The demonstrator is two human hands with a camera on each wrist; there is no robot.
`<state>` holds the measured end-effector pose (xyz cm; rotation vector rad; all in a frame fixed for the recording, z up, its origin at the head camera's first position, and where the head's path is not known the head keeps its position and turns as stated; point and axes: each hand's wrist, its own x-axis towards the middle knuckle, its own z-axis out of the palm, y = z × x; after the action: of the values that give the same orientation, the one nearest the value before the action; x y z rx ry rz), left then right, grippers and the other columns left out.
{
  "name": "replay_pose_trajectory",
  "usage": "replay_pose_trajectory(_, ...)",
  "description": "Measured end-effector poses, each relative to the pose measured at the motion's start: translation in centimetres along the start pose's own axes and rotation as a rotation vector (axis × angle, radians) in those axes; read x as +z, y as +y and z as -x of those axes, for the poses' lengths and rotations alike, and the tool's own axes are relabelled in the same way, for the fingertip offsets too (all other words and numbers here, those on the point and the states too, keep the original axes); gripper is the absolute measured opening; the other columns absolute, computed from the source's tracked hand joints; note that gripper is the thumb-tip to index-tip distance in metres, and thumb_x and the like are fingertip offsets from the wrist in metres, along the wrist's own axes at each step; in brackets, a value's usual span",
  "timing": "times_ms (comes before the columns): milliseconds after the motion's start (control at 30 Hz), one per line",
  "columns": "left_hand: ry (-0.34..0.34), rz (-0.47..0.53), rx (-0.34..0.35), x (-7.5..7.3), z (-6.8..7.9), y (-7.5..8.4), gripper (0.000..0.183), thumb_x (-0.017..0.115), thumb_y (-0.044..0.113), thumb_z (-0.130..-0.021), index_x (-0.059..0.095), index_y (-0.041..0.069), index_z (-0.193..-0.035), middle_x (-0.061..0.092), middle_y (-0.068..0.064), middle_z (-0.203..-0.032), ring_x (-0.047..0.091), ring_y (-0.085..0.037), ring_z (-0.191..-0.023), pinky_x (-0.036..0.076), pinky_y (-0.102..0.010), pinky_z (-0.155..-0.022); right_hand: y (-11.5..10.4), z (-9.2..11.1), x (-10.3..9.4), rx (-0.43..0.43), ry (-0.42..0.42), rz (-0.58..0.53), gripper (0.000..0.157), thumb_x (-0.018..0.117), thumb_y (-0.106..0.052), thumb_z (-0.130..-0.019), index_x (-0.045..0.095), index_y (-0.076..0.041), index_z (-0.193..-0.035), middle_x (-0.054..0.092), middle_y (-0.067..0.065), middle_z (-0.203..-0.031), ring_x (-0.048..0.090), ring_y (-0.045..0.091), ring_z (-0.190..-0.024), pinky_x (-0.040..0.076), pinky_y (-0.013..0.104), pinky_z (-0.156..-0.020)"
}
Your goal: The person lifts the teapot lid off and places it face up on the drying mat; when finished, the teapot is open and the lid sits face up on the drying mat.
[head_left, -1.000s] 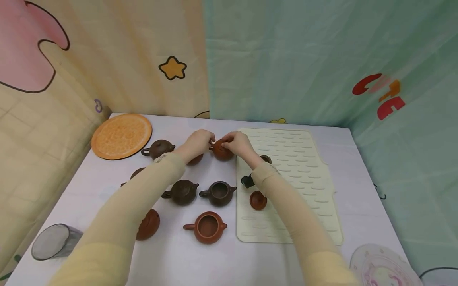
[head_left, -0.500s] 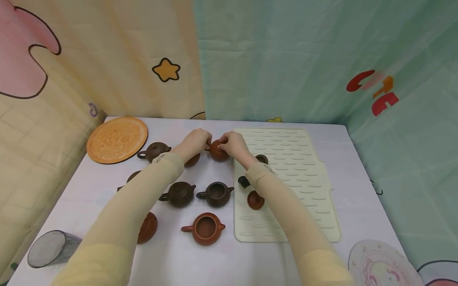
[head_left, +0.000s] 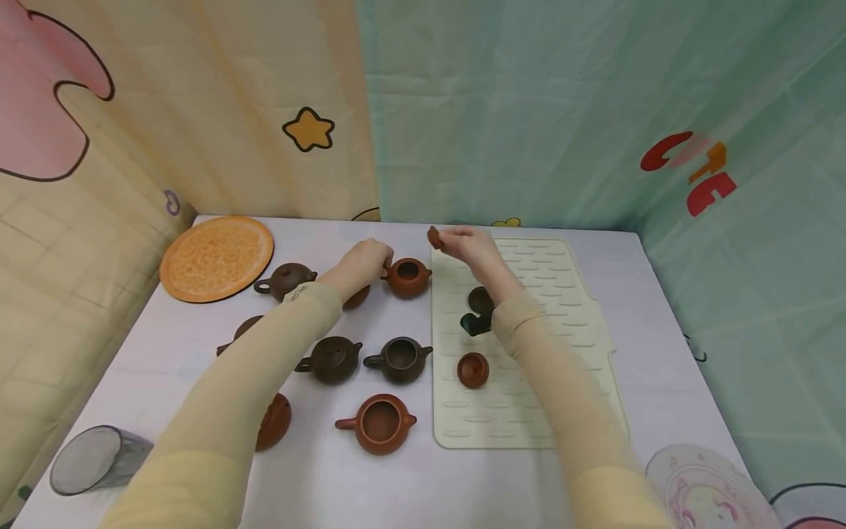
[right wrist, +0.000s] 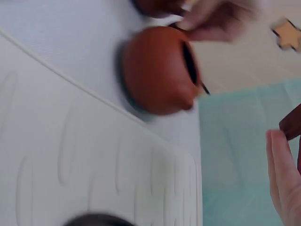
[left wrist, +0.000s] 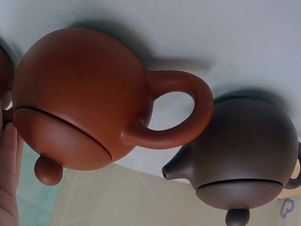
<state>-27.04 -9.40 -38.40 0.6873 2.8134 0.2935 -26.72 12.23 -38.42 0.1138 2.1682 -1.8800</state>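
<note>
In the head view my left hand [head_left: 366, 266] pinches the handle of a small reddish-brown clay teapot [head_left: 407, 281] at the back of the table. The teapot stands upright, its round mouth uncovered. Up and to the right of it, my right hand [head_left: 471, 247] holds the small red clay lid [head_left: 434, 236] in its fingertips, raised near the back edge of the mat. The right wrist view shows the lid [right wrist: 292, 123] only in part. Beside my left hand, a lidded red teapot [left wrist: 89, 75] fills much of the left wrist view, with a dark lidded teapot [left wrist: 244, 146] behind it.
A cream drying mat [head_left: 529, 404] bears a red lid [head_left: 473, 370] and dark lids [head_left: 480, 300]. A dark open teapot [head_left: 402, 360] and a red open teapot [head_left: 381, 424] stand nearer, with several lidded ones leftward. A round orange mat [head_left: 217, 258] and a glass [head_left: 99, 461] lie left.
My right hand has lifted the lid off the red teapot and moved it up and to the right, baring the teapot's mouth. My left hand has stayed at the handle.
</note>
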Motion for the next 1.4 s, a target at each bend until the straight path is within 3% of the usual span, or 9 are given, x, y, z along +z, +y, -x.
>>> replay_pose_trajectory(67,-0.004,-0.005,-0.006,0.0,0.0,0.0,0.005,0.069,-0.001,-0.087,0.066,0.002,-0.085,0.069,-0.011,-0.089,0.061,-0.025,-0.086,0.05,-0.038,-0.083,0.1,0.2,-2.3,0.071,-0.025,-0.281,0.041,0.049,-0.012,-0.103,0.047,0.002,-0.143,0.046,0.018,-0.148,0.046,0.028,-0.137,0.039,0.033,-0.113)
replay_pose_trajectory(133,-0.005,-0.013,-0.009,0.1,0.0,0.1,0.006,0.069,-0.001,-0.087,0.065,0.003,-0.084,0.069,-0.012,-0.09,0.062,-0.026,-0.087,0.051,-0.038,-0.084,0.5,0.3,-4.2,0.119,-0.054,-0.461,0.046,0.041,-0.008,-0.105,0.034,0.001,-0.15,0.034,0.019,-0.155,0.037,0.029,-0.144,0.034,0.034,-0.116)
replay_pose_trajectory(333,-0.007,-0.044,-0.013,0.1,0.1,0.2,0.004,0.068,0.0,-0.088,0.066,0.002,-0.086,0.07,-0.012,-0.093,0.063,-0.026,-0.089,0.051,-0.038,-0.084,2.4,0.5,-7.0,0.237,-0.023,-0.744,0.056,0.037,-0.016,-0.107,0.013,-0.014,-0.158,0.019,0.015,-0.161,0.029,0.032,-0.148,0.034,0.036,-0.115)
replay_pose_trajectory(400,-0.009,-0.043,-0.014,0.1,0.1,0.3,0.002,0.067,-0.001,-0.089,0.067,0.001,-0.089,0.07,-0.013,-0.095,0.063,-0.026,-0.09,0.051,-0.038,-0.085,2.9,0.6,-7.3,0.258,0.011,-0.768,0.056,0.034,-0.019,-0.108,0.011,-0.017,-0.159,0.019,0.015,-0.161,0.03,0.033,-0.147,0.034,0.036,-0.115)
replay_pose_trajectory(633,0.0,-0.031,-0.015,0.3,-0.1,0.2,0.004,0.065,-0.002,-0.089,0.067,0.003,-0.089,0.07,-0.013,-0.095,0.062,-0.026,-0.09,0.051,-0.038,-0.085,4.6,0.1,-8.6,0.28,0.14,-0.445,0.052,0.038,-0.02,-0.107,0.026,-0.006,-0.155,0.031,0.014,-0.152,0.039,0.025,-0.14,0.038,0.034,-0.113)
replay_pose_trajectory(767,-0.003,-0.046,-0.011,0.3,-0.1,0.2,0.001,0.067,0.002,-0.09,0.068,0.001,-0.091,0.069,-0.012,-0.095,0.061,-0.025,-0.09,0.05,-0.038,-0.085,5.5,-0.1,-9.4,0.252,0.173,-0.292,0.053,0.039,-0.02,-0.107,0.024,-0.002,-0.155,0.028,0.017,-0.156,0.036,0.028,-0.141,0.038,0.034,-0.113)
replay_pose_trajectory(1033,0.001,-0.024,-0.026,0.4,-0.1,0.3,0.005,0.065,0.0,-0.091,0.068,0.001,-0.094,0.069,-0.012,-0.097,0.06,-0.024,-0.09,0.05,-0.037,-0.086,6.6,0.0,-10.1,0.238,0.33,-0.008,0.049,0.05,-0.023,-0.103,0.042,-0.004,-0.148,0.037,0.013,-0.155,0.042,0.025,-0.139,0.043,0.031,-0.109)
replay_pose_trajectory(1200,0.006,-0.015,-0.024,0.4,-0.2,0.3,0.004,0.064,0.001,-0.092,0.068,0.001,-0.093,0.069,-0.012,-0.097,0.059,-0.024,-0.09,0.05,-0.037,-0.086,6.8,0.7,-10.3,0.222,0.362,0.159,0.046,0.053,-0.026,-0.101,0.051,-0.004,-0.142,0.048,0.014,-0.148,0.054,0.024,-0.122,0.046,0.032,-0.103)
replay_pose_trajectory(1400,0.0,-0.007,-0.025,0.3,-0.1,0.0,0.005,0.065,0.001,-0.091,0.068,0.001,-0.094,0.069,-0.012,-0.097,0.06,-0.024,-0.091,0.05,-0.038,-0.087,6.9,0.9,-10.6,0.224,0.371,0.278,0.042,0.055,-0.025,-0.101,0.056,-0.007,-0.139,0.053,0.015,-0.144,0.058,0.006,-0.082,0.049,0.027,-0.09)
